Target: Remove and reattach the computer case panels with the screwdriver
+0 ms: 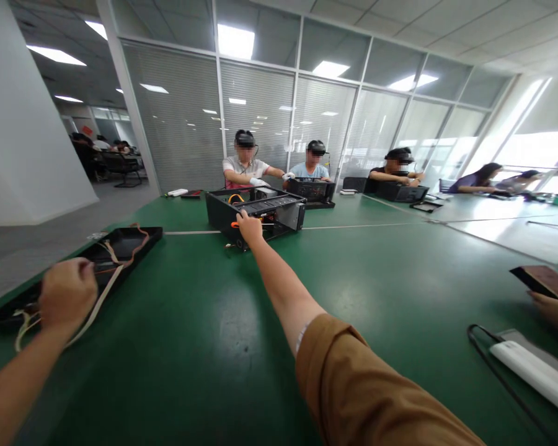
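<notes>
My right hand (250, 228), at the end of a stretched-out arm in a brown sleeve, is closed around a screwdriver (235, 225) with an orange end. It is at the near side of an open black computer case (223, 214) lying on the green table, and a thin shaft seems to point right past my fingers. My left hand (69, 294) is curled shut and slightly blurred, over a long black tray-like panel (142, 234). Loose cables (103, 297), pale and brownish, lie in and over that panel. What the left fingers hold, if anything, is hidden.
Across the green table (376, 297), a person with white gloves (259, 182) works behind the case. Another person bends over a second black case (312, 193), and more people sit farther right. At right lie a white power bank-like block (532, 375) with a black cable and another person's hand (555, 310) with a phone-like object.
</notes>
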### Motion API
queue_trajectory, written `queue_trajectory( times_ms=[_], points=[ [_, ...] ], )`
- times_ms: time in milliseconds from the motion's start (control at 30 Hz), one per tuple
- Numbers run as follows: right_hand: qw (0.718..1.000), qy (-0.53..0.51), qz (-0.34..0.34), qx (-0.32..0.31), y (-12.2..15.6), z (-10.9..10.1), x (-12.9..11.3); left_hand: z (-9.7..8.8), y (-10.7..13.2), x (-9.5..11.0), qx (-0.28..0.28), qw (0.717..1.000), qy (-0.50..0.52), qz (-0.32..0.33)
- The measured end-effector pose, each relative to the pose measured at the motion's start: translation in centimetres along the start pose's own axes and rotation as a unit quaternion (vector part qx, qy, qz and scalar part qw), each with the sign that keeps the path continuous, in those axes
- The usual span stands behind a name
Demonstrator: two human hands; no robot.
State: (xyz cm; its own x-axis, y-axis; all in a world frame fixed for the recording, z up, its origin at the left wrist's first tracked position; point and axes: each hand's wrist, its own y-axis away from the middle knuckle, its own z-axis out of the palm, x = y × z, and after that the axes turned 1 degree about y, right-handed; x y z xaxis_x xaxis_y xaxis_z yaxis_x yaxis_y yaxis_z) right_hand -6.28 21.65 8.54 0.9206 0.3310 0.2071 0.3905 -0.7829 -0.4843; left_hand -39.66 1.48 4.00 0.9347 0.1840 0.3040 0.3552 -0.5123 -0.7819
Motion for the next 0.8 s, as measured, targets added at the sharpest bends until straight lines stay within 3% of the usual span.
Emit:
queue_trajectory(
  times_ms=[67, 100, 233, 333, 433, 567, 667, 800],
  points=[
    [0.999, -0.017, 0.009, -0.036, -1.3, -0.8, -0.4, -0.4, 2.2, 4.4, -0.01, 0.993, 0.047, 0.11],
    [0.998, -0.026, 0.011, -0.047, -1.9, -1.4, -0.6, -0.7, 3.8, 6.9, -0.035, 0.986, 0.091, 0.134],
    [0.995, -0.06, 0.006, -0.075, -2.8, -5.4, -0.7, -2.5, 11.4, 15.3, -0.185, 0.947, 0.22, 0.145],
    [0.995, -0.065, -0.024, -0.076, 0.1, -8.2, 0.2, -4.0, 15.3, 18.0, -0.248, 0.923, 0.264, 0.128],
    [0.993, -0.054, -0.083, -0.071, 7.0, -9.9, 1.8, -4.9, 16.2, 18.6, -0.258, 0.919, 0.29, 0.072],
    [0.981, -0.041, -0.159, -0.101, 20.1, -11.2, 4.4, -4.6, 15.7, 19.6, -0.273, 0.9, 0.336, -0.037],
    [0.976, -0.063, -0.189, -0.092, 29.3, -12.0, 6.4, -4.6, 16.3, 21.3, -0.286, 0.882, 0.367, -0.071],
    [0.976, -0.109, -0.181, -0.047, 36.7, -12.5, 7.4, -5.2, 19.0, 24.0, -0.312, 0.845, 0.429, -0.073]
  ],
)
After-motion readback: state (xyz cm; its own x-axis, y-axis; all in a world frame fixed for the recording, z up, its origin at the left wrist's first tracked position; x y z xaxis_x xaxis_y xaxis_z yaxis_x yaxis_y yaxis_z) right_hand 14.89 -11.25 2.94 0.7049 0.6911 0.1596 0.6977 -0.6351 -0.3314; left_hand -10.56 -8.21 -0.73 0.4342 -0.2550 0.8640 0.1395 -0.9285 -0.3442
